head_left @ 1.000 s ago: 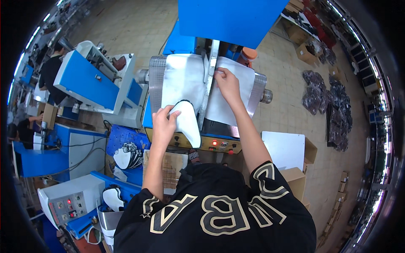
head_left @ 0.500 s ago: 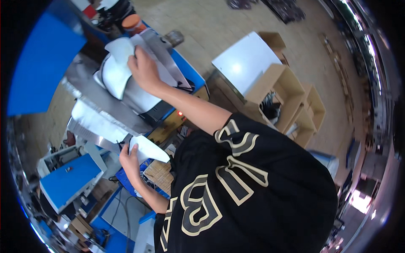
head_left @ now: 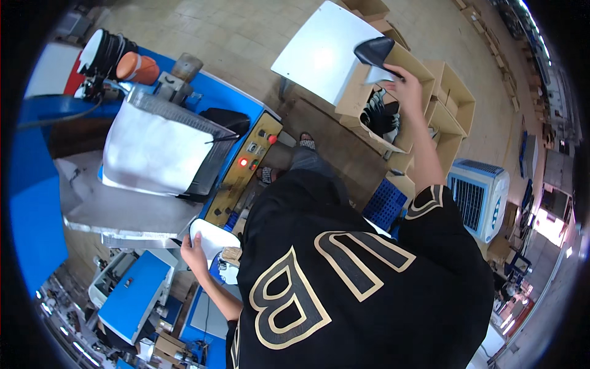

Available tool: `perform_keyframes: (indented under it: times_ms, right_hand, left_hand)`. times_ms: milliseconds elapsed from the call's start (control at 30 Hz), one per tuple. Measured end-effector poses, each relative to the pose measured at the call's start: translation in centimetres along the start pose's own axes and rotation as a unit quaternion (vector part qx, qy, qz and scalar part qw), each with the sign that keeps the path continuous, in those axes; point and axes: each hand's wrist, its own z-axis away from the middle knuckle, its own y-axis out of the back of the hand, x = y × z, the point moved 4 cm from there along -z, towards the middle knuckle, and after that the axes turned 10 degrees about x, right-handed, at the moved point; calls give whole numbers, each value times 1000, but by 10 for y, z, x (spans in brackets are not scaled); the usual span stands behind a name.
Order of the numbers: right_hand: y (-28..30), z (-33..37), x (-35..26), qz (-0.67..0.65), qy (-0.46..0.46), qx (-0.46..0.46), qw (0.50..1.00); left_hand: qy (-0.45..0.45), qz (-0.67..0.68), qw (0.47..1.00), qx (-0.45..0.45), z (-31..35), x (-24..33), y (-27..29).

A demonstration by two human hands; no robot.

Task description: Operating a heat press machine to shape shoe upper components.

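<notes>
My right hand [head_left: 407, 93] is far out to the right, its fingers closed on a curved, flat piece, black on one side [head_left: 373, 51] with a white part below. This piece is over an open cardboard box [head_left: 351, 92], which contains several dark and white cut pieces [head_left: 382, 115]. On the left, my left hand [head_left: 195, 253] pinches the edge of a white curved piece [head_left: 212, 236] beside the front corner of a blue machine. A white sheet [head_left: 157, 146] lies on that machine's metal plate [head_left: 212, 169], and a black piece [head_left: 226, 120] is behind it.
The machine's yellow control panel [head_left: 243, 169] has buttons and a lit red lamp. A white tabletop [head_left: 326, 46] stands at the far middle, with more cardboard boxes [head_left: 452, 95] to the right. A blue-and-white air cooler [head_left: 479, 198] stands at the right.
My right hand has swung from the white piece at the machine rightward to the cardboard box. My left hand stays on a white piece at the machine's corner. The whole view has turned right.
</notes>
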Motion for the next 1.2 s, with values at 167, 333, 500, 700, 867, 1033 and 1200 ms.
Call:
perform_keyframes:
  times_ms: [167, 333, 500, 700, 867, 1033, 1200]
  right_hand:
    - [80, -55, 93, 365, -20, -22, 931]
    - [100, -76, 188, 468, -5, -38, 883]
    - [104, -75, 246, 485, -25, -15, 874]
    - [78, -78, 284, 489, -65, -60, 868]
    - [83, -75, 372, 488, -131, -279, 817]
    - [80, -51, 381, 249, -314, -168, 900]
    - [46, -20, 298, 451, -83, 143, 877]
  left_hand:
    - [-12, -4, 999, -51, -8, -2, -23]
    - [-15, -64, 995, -71, 0, -15, -28]
    - [11, -99, 992, -77, 9, -15, -29]
    - [16, -143, 987, -71, 22, -6, -27]
    - [34, -149, 984, -87, 12, -4, -41]
    - [17, -182, 980, -72, -9, -3, -41]
    - [43, -147, 988, -35, -3, -6, -34]
